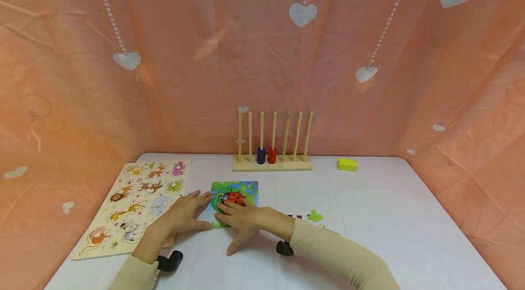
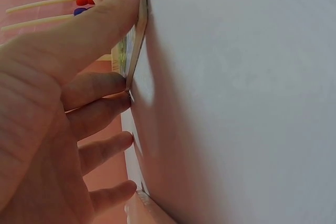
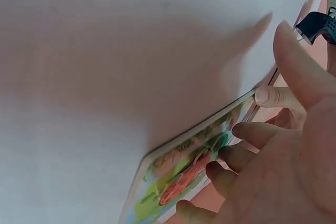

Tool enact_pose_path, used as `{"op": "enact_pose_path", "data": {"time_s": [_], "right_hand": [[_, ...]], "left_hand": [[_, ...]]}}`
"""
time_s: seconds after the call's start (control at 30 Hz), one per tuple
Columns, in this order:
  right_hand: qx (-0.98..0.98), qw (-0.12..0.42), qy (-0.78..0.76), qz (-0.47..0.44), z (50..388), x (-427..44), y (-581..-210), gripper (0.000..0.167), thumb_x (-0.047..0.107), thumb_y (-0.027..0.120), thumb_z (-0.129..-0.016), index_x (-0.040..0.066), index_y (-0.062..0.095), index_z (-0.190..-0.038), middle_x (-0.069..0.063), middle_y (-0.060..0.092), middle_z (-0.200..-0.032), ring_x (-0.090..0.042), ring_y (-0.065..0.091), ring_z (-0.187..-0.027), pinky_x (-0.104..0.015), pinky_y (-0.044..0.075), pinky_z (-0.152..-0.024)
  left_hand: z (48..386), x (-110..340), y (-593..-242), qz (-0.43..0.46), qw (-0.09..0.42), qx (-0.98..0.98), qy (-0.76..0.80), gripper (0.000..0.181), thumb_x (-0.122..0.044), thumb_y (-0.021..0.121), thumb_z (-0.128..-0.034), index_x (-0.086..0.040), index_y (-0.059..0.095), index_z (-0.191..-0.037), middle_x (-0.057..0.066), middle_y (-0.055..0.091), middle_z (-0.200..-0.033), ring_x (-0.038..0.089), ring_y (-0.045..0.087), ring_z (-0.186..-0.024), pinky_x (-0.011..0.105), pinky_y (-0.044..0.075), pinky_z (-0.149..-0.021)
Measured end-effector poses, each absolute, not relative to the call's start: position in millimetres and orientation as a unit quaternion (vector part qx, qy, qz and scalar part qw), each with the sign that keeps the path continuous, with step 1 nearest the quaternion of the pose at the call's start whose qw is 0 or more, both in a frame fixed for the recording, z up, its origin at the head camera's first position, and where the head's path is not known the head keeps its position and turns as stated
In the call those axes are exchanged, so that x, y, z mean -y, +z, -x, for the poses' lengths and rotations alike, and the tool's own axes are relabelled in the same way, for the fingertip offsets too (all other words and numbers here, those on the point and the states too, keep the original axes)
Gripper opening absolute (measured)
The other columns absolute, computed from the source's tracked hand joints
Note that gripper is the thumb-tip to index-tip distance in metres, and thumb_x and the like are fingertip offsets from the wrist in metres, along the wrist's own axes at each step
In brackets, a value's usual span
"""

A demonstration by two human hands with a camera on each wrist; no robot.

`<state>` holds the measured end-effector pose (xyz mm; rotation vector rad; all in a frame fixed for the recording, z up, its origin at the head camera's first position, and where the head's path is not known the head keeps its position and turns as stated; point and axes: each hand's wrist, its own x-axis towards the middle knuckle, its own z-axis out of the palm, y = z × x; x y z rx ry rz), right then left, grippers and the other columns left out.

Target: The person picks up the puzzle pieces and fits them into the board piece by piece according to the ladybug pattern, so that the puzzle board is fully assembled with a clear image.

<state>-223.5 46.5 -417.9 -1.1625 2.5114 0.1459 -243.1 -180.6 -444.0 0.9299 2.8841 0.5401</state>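
Observation:
A small square ladybug puzzle (image 1: 251, 188) in a board lies flat at the middle left of the table. My right hand (image 1: 244, 221) is spread over it, its fingertips resting on the ladybug picture and the thumb held out to the side. My left hand (image 1: 184, 214) touches the puzzle's left edge with thumb and fingertips, the fingers fairly straight. The left wrist view shows the thumb at the board's edge. Seen from the right wrist, the puzzle (image 3: 181, 184) has my fingers just above or on its face; the exact contacts cannot be told.
On the left lies a wooden animal peg puzzle (image 1: 153, 199), partly under my left forearm. Behind stands a pegged counting rack (image 1: 272, 166) with blue and red beads. A yellow block (image 1: 347, 164) sits back right. Beyond my right forearm are a green puzzle piece (image 1: 315, 216) and partly hidden dark pieces.

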Motion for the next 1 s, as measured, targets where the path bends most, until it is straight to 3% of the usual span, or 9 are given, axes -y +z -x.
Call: {"op": "enact_pose_path", "data": {"time_s": [0.4,0.6,0.8,0.9,1.0], "right_hand": [[-0.877,0.192,0.075,0.434,216.7,-47.9,-410.2,0.099,0.066,0.068,-0.082,0.025,0.023,-0.16,0.007,0.011,-0.167,-0.016,0.013,-0.151,-0.053,0.018,-0.119],[-0.88,0.184,0.063,0.434,216.0,-49.4,-410.3,0.097,0.063,0.069,-0.083,0.022,0.025,-0.16,0.003,0.013,-0.167,-0.018,0.016,-0.151,-0.054,0.019,-0.119],[-0.896,0.178,0.006,0.406,222.1,-69.9,-411.7,0.093,0.05,0.074,-0.086,0.02,0.026,-0.16,-0.005,0.016,-0.166,-0.022,0.018,-0.151,-0.059,0.02,-0.117],[-0.907,0.164,-0.027,0.386,226.8,-90.9,-412.8,0.084,0.037,0.076,-0.089,0.019,0.031,-0.158,-0.007,0.028,-0.162,-0.024,0.027,-0.148,-0.06,0.024,-0.115],[-0.911,0.125,-0.049,0.389,230.8,-115.5,-416.4,0.063,0.021,0.075,-0.089,0.016,0.05,-0.147,-0.006,0.05,-0.147,-0.024,0.046,-0.136,-0.053,0.04,-0.107]], "left_hand": [[242.5,180.3,-442.8,-0.299,0.033,-0.937,0.178,0.083,-0.041,0.086,-0.074,0.004,0.057,-0.137,0.023,0.053,-0.143,0.056,0.039,-0.132,0.073,0.033,-0.101],[242.2,180.9,-444.4,-0.295,0.036,-0.937,0.181,0.083,-0.042,0.086,-0.0739,0.004,0.057,-0.137,0.023,0.053,-0.143,0.056,0.039,-0.133,0.072,0.033,-0.102],[241.0,180.6,-444.4,-0.294,0.035,-0.938,0.183,0.083,-0.043,0.086,-0.0744,0.003,0.057,-0.137,0.022,0.053,-0.143,0.056,0.039,-0.132,0.072,0.034,-0.102],[240.9,179.8,-443.1,-0.295,0.033,-0.937,0.184,0.083,-0.043,0.086,-0.0741,0.004,0.057,-0.137,0.022,0.053,-0.143,0.056,0.039,-0.133,0.071,0.033,-0.102],[241.1,179.6,-442.3,-0.292,0.035,-0.938,0.184,0.084,-0.043,0.086,-0.0739,0.004,0.057,-0.137,0.022,0.052,-0.143,0.056,0.038,-0.133,0.071,0.032,-0.103]]}}
